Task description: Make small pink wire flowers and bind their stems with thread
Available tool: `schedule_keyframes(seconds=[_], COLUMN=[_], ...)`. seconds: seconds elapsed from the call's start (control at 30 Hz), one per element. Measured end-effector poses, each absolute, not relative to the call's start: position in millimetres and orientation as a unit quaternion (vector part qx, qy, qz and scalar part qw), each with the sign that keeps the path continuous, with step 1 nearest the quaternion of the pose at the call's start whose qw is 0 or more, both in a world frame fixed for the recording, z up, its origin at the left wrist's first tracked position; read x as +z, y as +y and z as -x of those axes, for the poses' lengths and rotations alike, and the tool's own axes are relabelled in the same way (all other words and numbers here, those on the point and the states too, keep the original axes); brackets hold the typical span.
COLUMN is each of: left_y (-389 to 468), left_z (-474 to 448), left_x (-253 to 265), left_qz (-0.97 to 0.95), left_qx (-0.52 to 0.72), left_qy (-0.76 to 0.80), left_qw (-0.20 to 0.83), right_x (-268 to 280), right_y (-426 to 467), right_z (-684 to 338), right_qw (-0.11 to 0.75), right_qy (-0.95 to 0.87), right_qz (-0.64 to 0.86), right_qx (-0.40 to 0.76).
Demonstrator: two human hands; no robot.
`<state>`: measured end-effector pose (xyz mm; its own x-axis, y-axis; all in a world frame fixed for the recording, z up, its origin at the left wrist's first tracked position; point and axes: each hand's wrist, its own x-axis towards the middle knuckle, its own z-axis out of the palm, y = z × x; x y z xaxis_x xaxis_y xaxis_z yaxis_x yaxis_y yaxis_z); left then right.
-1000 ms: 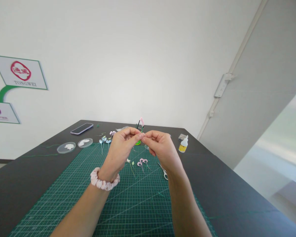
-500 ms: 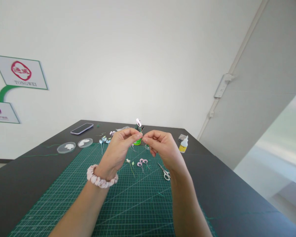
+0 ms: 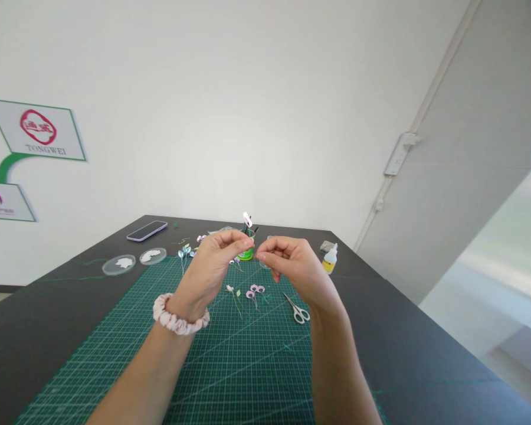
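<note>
Pink-white, a curled petal-like flower [image 3: 247, 219] on a thin, near-upright green stem rises above your left hand [image 3: 215, 258], whose fingers pinch what appears to be that stem. Your right hand [image 3: 292, 262] sits just right and lower, fingertips drawn narrow, on what I can't tell. Since half a second ago, your hands have parted slightly, baring both loops of the white-handled metal scissors [image 3: 295, 306].

the cutting mat [image 3: 243, 372] was gridded pale on green, the flower [image 3: 247, 219] tinted pinkish white, the squeeze bottle [image 3: 330, 260] labelled yellow.
</note>
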<state>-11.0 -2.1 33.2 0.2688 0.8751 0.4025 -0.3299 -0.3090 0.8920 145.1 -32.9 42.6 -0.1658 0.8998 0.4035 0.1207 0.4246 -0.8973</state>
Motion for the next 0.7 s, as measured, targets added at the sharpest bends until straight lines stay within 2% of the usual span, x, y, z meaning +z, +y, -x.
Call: schedule_keyframes(seconds=[0.7], left_y=[-1.8], left_z=[10.6], left_x=[33.4], left_qz=[-0.603], left_qx=[0.539], left_qy=[0.228], left_qw=[0.542], right_x=[41.1], right_y=[-31.6], right_z=[-143.4], right_qw=[0.546], right_qy=[-0.652], right_qz=[0.375], right_qx=[0.369])
